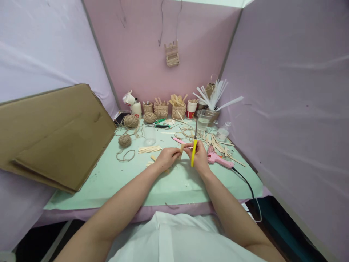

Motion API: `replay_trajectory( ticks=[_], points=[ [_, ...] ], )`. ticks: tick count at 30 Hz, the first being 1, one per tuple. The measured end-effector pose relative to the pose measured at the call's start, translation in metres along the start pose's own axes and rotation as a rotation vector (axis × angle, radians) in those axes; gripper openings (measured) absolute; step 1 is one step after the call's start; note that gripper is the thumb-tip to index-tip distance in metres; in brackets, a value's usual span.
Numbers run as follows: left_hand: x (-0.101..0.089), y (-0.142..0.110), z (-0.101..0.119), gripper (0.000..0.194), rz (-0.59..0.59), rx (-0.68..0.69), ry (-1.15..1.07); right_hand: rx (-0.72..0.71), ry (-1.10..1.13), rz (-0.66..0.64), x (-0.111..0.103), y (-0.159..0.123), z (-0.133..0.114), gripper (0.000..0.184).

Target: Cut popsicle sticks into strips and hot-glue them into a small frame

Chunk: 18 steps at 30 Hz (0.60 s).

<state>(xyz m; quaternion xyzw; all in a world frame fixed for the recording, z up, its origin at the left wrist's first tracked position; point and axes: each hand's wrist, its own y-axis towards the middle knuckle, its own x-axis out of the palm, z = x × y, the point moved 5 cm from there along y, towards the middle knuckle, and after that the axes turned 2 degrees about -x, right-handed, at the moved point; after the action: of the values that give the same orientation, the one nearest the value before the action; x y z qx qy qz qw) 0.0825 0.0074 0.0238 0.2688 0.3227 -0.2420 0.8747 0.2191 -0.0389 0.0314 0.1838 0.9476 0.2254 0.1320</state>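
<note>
Left hand [167, 159] holds pale strip [182, 147], right hand [201, 158] scissors [194, 153]; cup label [190, 114] unreadable.

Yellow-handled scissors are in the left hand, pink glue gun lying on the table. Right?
Wrong hand: the head view shows the yellow-handled scissors in the right hand. The pink glue gun is indeed lying on the table.

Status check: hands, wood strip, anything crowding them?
Left hand pinching wood strip. Right hand holding yellow scissors, fingertips at the strip. Pink glue gun lying close beside right hand.
</note>
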Motion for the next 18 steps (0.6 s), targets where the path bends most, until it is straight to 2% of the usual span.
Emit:
replay_trajectory(
  ticks=[7, 18],
  points=[
    [0.0012, -0.0014, 0.0022, 0.021, -0.037, 0.017, 0.038, 0.028, -0.093, -0.014, -0.0001, -0.0014, -0.0052, 0.023],
    [-0.0010, -0.0023, 0.0066, 0.024, -0.029, 0.034, 0.095, 0.045, -0.078, -0.034, 0.0011, -0.0023, -0.0103, 0.023]
  ],
)
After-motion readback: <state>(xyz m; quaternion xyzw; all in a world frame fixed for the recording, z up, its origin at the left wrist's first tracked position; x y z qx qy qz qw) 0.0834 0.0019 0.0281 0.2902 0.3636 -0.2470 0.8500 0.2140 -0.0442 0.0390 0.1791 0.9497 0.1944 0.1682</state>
